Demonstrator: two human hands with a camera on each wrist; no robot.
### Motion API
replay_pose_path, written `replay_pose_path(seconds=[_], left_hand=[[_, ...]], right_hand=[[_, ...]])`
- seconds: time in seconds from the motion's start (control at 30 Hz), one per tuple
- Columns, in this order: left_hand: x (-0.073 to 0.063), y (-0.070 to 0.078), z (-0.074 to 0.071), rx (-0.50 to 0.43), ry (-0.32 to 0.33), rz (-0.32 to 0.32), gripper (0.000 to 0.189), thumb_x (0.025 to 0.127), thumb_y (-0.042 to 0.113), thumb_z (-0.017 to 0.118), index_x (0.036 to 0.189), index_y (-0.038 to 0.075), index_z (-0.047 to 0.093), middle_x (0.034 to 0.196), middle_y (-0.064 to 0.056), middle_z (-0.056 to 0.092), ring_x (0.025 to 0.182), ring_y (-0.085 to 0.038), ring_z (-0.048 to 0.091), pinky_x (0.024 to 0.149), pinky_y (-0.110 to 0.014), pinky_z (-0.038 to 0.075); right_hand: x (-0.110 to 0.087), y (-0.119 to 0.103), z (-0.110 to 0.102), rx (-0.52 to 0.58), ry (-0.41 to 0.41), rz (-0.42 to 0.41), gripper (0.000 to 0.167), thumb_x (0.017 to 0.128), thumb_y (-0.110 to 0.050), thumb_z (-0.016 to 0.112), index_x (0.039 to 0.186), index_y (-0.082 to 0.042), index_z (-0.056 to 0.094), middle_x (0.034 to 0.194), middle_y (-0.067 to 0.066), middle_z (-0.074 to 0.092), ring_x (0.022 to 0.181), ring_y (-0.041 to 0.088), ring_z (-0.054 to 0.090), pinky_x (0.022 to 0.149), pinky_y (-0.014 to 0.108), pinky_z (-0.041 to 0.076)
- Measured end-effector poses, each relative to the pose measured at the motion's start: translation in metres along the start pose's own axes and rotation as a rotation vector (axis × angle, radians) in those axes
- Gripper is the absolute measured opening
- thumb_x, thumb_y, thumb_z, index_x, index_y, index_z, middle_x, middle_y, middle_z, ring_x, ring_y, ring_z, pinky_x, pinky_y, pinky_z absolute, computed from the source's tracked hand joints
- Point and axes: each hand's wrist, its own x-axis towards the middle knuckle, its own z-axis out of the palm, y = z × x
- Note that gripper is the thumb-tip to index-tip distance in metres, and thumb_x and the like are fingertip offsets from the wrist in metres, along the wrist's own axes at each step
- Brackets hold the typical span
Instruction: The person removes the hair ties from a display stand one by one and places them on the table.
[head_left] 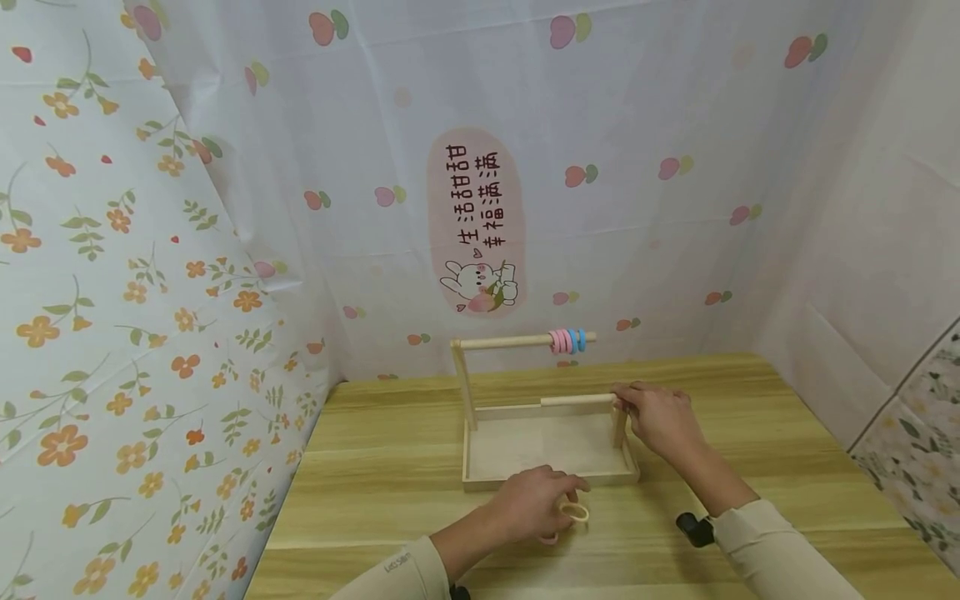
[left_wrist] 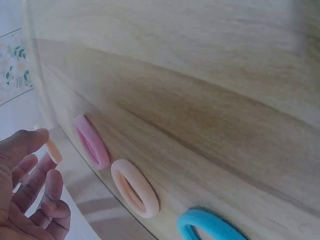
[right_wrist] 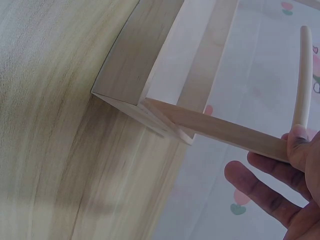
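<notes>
My left hand (head_left: 531,502) is over the table just in front of a wooden rack. Between thumb and fingertip it pinches a pale yellow hair tie (head_left: 574,512), seen edge-on in the left wrist view. Below it on the table lie a pink hair tie (left_wrist: 92,142), a peach one (left_wrist: 135,188) and a blue one (left_wrist: 210,225). My right hand (head_left: 663,419) holds the top of the rack's short post (right_wrist: 235,134), where the lower rod (head_left: 573,401) joins. Pink and blue hair ties (head_left: 566,341) hang on the upper rod (head_left: 506,342) near its free end.
The rack's shallow tray base (head_left: 551,479) stands on the wood-grain table (head_left: 375,467). A tall post (head_left: 463,387) rises at its left. Printed cloth (head_left: 637,250) hangs behind the table, and flowered cloth (head_left: 150,333) hangs at left.
</notes>
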Motion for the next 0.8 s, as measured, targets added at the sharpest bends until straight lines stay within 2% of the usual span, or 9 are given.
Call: replay_pose_path(seconds=[0.2, 0.43, 0.67, 0.8], left_hand=[[0.0, 0.002, 0.007, 0.043, -0.023, 0.043, 0.049, 0.097, 0.027, 0.089, 0.142, 0.03, 0.072, 0.114, 0.021, 0.079, 0.092, 0.005, 0.063, 0.066, -0.009, 0.046], [-0.001, 0.004, 0.01, 0.129, 0.009, 0.091, 0.045, 0.095, 0.029, 0.09, 0.138, 0.031, 0.075, 0.129, 0.016, 0.078, 0.105, 0.001, 0.071, 0.075, -0.011, 0.054], [0.0, 0.004, 0.013, 0.123, -0.015, 0.094, 0.048, 0.095, 0.032, 0.092, 0.139, 0.033, 0.073, 0.118, 0.02, 0.078, 0.105, 0.003, 0.07, 0.076, -0.01, 0.054], [0.001, 0.004, 0.016, 0.122, -0.019, 0.101, 0.049, 0.094, 0.033, 0.092, 0.139, 0.033, 0.074, 0.118, 0.021, 0.078, 0.108, 0.004, 0.07, 0.082, -0.012, 0.056]], right_hand=[[0.0, -0.001, 0.0, 0.006, -0.004, 0.005, 0.026, 0.108, -0.019, 0.073, 0.131, -0.013, 0.082, 0.117, 0.01, 0.084, 0.085, 0.039, 0.079, 0.08, 0.076, 0.058], [0.001, -0.002, -0.002, 0.007, -0.014, 0.008, 0.026, 0.108, -0.019, 0.073, 0.131, -0.014, 0.081, 0.116, 0.01, 0.084, 0.087, 0.04, 0.079, 0.083, 0.077, 0.057], [-0.001, -0.002, -0.001, 0.002, -0.014, 0.009, 0.026, 0.108, -0.02, 0.073, 0.131, -0.014, 0.082, 0.115, 0.009, 0.084, 0.084, 0.038, 0.078, 0.082, 0.076, 0.058], [0.0, -0.003, -0.002, 0.001, -0.002, 0.004, 0.025, 0.107, -0.02, 0.073, 0.131, -0.014, 0.082, 0.114, 0.009, 0.084, 0.083, 0.038, 0.078, 0.081, 0.076, 0.058]])
